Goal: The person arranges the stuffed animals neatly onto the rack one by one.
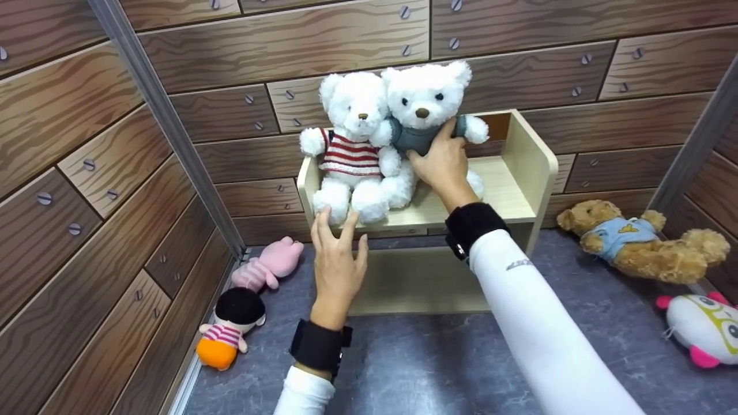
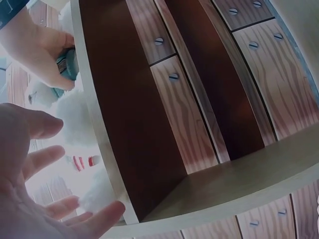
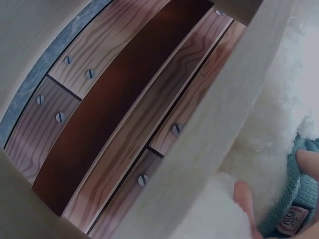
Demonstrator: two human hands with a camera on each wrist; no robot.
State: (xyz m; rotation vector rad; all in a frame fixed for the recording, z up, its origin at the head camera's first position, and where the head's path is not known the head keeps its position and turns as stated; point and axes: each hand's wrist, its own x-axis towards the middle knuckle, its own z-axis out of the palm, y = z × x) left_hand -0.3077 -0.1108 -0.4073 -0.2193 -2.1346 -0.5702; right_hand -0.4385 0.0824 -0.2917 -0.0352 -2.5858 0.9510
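Two white teddy bears sit side by side on the top shelf of a small pale wooden shelf unit (image 1: 536, 167). The left one wears a red-and-white striped sweater (image 1: 351, 157), the other a teal knitted sweater (image 1: 421, 138). My right hand (image 1: 444, 164) grips the teal-sweater teddy bear (image 1: 425, 95) by its front, thumb and fingers spread around the knit. Its label shows in the right wrist view. My left hand (image 1: 339, 265) has its fingers spread, fingertips right at the feet of the striped-sweater teddy bear (image 1: 354, 106) by the shelf's front edge.
On the floor at left lie a pink plush toy (image 1: 268, 265) and a black-haired doll (image 1: 225, 328) with orange bottoms. At right are a brown teddy bear (image 1: 640, 239) in a blue shirt and a white-and-pink plush (image 1: 703, 328). Wood-patterned walls (image 1: 288, 46) enclose the space.
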